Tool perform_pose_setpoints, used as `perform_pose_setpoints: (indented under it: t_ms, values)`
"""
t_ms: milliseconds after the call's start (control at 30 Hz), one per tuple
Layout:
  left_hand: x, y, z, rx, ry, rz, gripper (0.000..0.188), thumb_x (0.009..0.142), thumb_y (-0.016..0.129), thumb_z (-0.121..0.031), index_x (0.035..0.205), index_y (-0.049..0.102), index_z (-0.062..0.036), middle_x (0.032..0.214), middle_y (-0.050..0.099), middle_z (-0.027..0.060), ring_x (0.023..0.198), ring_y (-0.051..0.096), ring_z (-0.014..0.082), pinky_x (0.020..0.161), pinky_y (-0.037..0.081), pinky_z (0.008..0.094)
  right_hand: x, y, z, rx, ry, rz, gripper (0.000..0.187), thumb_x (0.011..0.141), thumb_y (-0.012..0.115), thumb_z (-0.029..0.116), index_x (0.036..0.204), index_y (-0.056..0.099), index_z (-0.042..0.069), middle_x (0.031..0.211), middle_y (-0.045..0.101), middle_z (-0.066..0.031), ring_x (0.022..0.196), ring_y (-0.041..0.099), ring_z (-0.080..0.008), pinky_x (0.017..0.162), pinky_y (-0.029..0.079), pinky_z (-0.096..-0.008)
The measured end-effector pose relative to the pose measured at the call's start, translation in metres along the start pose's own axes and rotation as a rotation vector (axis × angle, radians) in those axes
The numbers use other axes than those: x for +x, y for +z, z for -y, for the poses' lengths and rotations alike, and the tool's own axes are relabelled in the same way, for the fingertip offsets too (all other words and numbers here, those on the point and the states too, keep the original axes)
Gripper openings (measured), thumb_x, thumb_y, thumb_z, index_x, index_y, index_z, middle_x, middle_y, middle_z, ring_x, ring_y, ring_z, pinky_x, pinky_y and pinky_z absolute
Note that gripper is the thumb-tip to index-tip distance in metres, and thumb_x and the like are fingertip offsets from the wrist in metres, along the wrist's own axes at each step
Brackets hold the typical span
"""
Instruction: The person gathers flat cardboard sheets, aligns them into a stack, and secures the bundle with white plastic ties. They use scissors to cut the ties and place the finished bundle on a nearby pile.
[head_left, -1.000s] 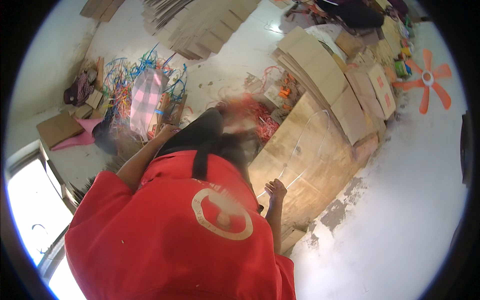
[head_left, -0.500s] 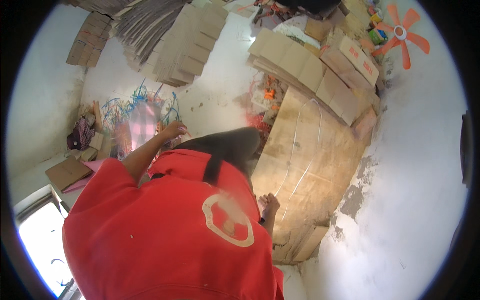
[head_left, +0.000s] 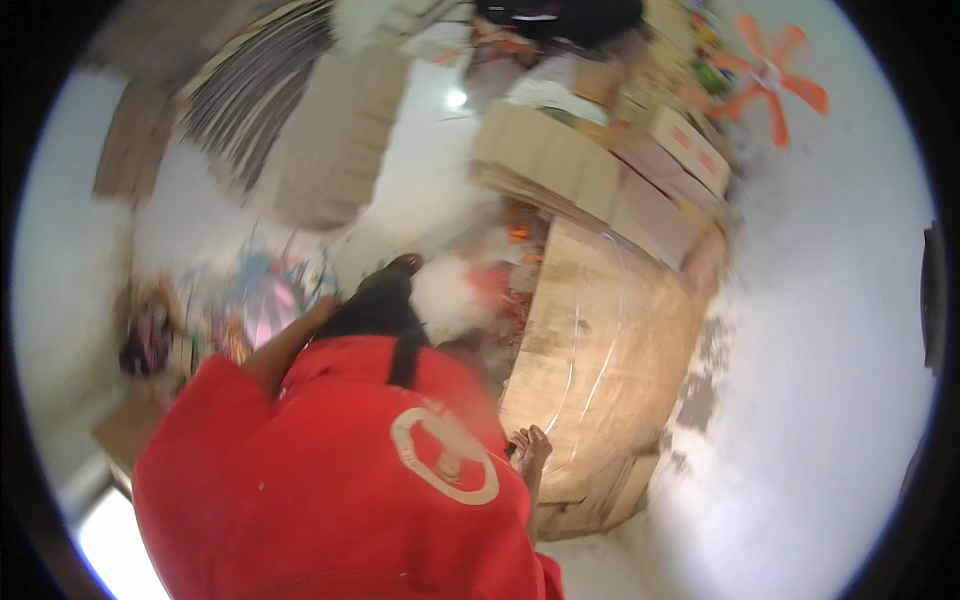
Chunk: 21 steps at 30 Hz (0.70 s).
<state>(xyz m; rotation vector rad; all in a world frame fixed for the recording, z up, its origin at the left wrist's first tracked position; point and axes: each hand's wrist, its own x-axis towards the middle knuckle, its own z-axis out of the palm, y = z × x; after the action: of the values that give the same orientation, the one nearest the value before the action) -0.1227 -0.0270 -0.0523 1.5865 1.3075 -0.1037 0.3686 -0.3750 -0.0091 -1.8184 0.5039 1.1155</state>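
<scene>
My right hand (head_left: 530,447) is beside my hip, at the near left edge of a plywood board (head_left: 650,330). Its fingers are curled together around the near end of a thin white strap (head_left: 598,382), which runs away over the board in a long narrow loop. My left hand (head_left: 326,304) hangs low next to my dark-trousered leg (head_left: 375,305). Motion smears that hand, so its fingers cannot be made out. Near it lies a tangle of blue straps (head_left: 255,268) with a shiny pinkish sheet (head_left: 270,312).
Flattened cardboard (head_left: 550,155) lies across the board's far end, beside a printed carton (head_left: 690,150). More cardboard stacks (head_left: 335,140) stand far left. An orange fan (head_left: 768,75) is near the right wall. Folded cardboard (head_left: 600,500) sits at the board's near end.
The view has shifted and blurred. My leg has swung forward and left, with a foot now showing. My left hand is lower beside the leg; my right hand stays curled at the strap's end.
</scene>
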Motion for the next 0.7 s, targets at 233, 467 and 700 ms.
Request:
perform_pose_setpoints:
  t_ms: [233,467,700]
  values:
    - [0.036,-0.116,0.028,-0.420,-0.458,0.145,0.016,0.084,0.055,-0.008,0.093,0.065,0.0003,0.080,0.065,0.0106,0.066,0.063,0.0177,0.056,0.051,0.0273,-0.035,0.136,-0.018,-1.603,-0.537,-0.038,0.025,0.083,0.061,0.027,0.095,0.065,0.006,0.092,0.066,-0.0115,0.086,0.062,-0.0258,0.073,0.048,-0.0370]
    - [0.120,-0.206,0.004,0.048,-0.296,0.361,0.019,0.076,0.062,-0.001,0.095,0.065,0.0004,0.080,0.064,0.0111,0.058,0.061,0.0181,0.048,0.050,0.0286,-0.122,0.201,-0.056,-0.737,-0.458,-0.212,0.041,0.083,0.060,0.032,0.113,0.061,0.004,0.107,0.063,-0.0185,0.105,0.057,-0.0351,0.092,0.044,-0.0406]
    - [0.233,-0.167,-0.112,0.076,-0.056,0.470,0.020,0.082,0.059,-0.007,0.100,0.064,0.0012,0.081,0.064,0.0101,0.061,0.062,0.0183,0.050,0.051,0.0317,-0.115,0.189,-0.191,0.437,0.220,-0.271,0.020,0.089,0.055,0.024,0.089,0.066,0.007,0.082,0.065,-0.0079,0.069,0.065,-0.0202,0.055,0.052,-0.0338]
